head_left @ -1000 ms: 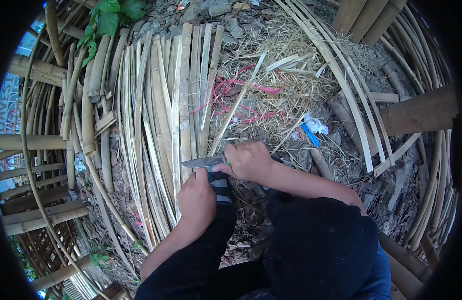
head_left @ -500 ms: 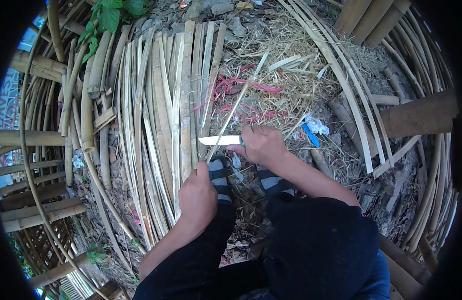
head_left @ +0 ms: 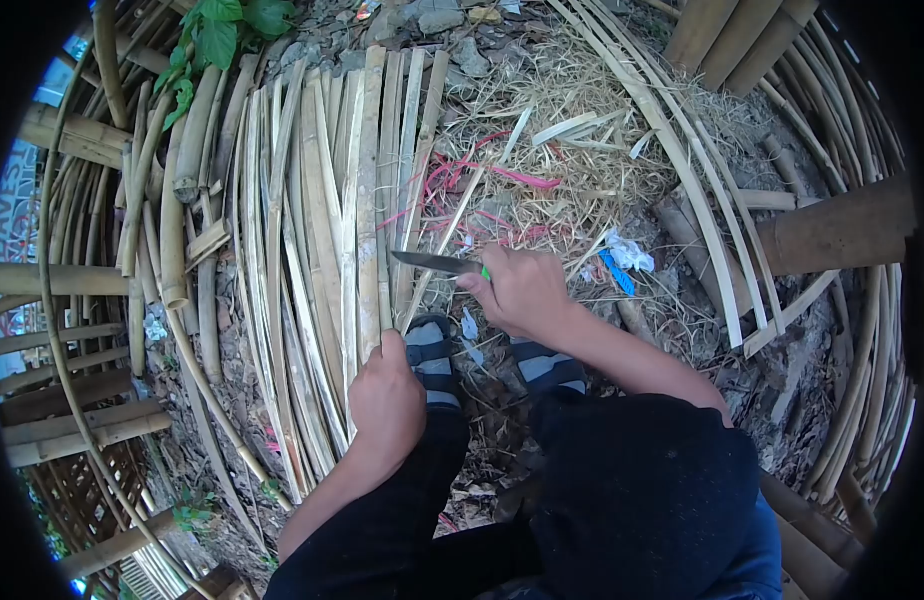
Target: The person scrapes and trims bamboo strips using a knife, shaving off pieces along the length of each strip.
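My right hand (head_left: 522, 288) is closed round the green handle of a knife (head_left: 437, 262), whose dark blade points left, its tip near the right edge of the laid-out bamboo strips (head_left: 327, 230). My left hand (head_left: 387, 395) is closed, with its fingertips at the lower end of a thin bamboo strip (head_left: 454, 222). That strip slants up and to the right over the straw, passing by the blade. Whether the blade touches it I cannot tell.
Dry straw (head_left: 582, 180) with pink string (head_left: 527, 180) lies ahead. Long curved strips (head_left: 687, 165) are at the right, near a bamboo post (head_left: 832, 232). White and blue scraps (head_left: 627, 255) lie on the ground. Bamboo poles (head_left: 62, 280) stand at the left. My sandalled feet (head_left: 432, 360) are below.
My right hand and the knife first moved up and right from my left hand. Since then, the hand has shifted slightly left and the blade has tilted, its tip higher. My left hand has lowered slightly.
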Action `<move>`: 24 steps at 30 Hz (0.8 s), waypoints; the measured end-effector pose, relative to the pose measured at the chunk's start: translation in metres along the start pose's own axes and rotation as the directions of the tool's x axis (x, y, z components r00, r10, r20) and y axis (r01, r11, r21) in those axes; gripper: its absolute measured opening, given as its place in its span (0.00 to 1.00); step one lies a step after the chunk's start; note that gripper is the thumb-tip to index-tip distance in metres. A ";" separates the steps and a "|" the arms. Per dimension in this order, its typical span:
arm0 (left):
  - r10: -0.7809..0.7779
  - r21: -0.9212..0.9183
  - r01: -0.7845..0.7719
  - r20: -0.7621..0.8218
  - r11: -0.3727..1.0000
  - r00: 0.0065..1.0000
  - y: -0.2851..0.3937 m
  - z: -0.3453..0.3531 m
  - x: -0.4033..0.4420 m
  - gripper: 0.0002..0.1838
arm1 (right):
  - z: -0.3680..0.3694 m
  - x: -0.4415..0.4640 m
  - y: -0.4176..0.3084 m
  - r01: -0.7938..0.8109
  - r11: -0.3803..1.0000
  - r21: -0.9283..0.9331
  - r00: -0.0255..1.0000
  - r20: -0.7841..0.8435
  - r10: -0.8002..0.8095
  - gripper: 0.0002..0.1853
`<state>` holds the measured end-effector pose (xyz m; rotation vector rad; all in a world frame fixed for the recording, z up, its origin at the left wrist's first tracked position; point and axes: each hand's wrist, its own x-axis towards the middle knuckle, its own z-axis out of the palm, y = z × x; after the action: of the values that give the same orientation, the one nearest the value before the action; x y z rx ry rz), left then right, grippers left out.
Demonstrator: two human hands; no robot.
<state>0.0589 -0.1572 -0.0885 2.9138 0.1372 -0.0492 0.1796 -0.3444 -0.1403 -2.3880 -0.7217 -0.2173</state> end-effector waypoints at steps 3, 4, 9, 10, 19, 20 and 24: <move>0.003 -0.036 -0.003 0.010 0.999 1.000 -0.001 0.003 0.000 0.06 | 0.028 -0.012 -0.022 0.184 0.981 0.054 0.983 -0.037 -0.182 0.28; 0.005 -0.035 -0.005 0.012 0.999 1.000 0.000 0.003 -0.001 0.06 | 0.029 -0.012 -0.021 0.188 0.982 0.027 0.982 -0.032 -0.187 0.26; -0.005 -0.105 0.009 0.038 0.994 0.999 0.000 0.002 -0.002 0.04 | 0.035 -0.003 0.000 0.229 0.970 -0.080 0.969 -0.082 -0.235 0.27; -0.004 -0.106 0.008 0.040 0.994 0.999 0.000 0.001 -0.003 0.04 | 0.035 -0.003 0.002 0.226 0.967 -0.120 0.966 -0.103 -0.238 0.28; -0.044 -0.147 0.057 0.088 0.987 0.995 -0.001 -0.001 -0.004 0.06 | 0.017 0.021 0.077 -0.128 0.952 -0.280 0.980 -0.181 0.078 0.30; -0.042 -0.140 0.054 0.088 0.989 0.995 -0.001 -0.001 -0.003 0.06 | 0.014 0.022 0.079 -0.136 0.959 -0.250 0.980 -0.173 0.094 0.29; -0.041 -0.117 0.049 0.068 0.992 0.997 -0.001 0.003 -0.002 0.05 | 0.009 0.015 0.037 -0.081 0.991 -0.110 0.993 -0.090 0.071 0.29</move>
<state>0.0566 -0.1567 -0.0918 2.7869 0.1887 -0.1397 0.2117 -0.3563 -0.1618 -2.4917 -0.5914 -0.3346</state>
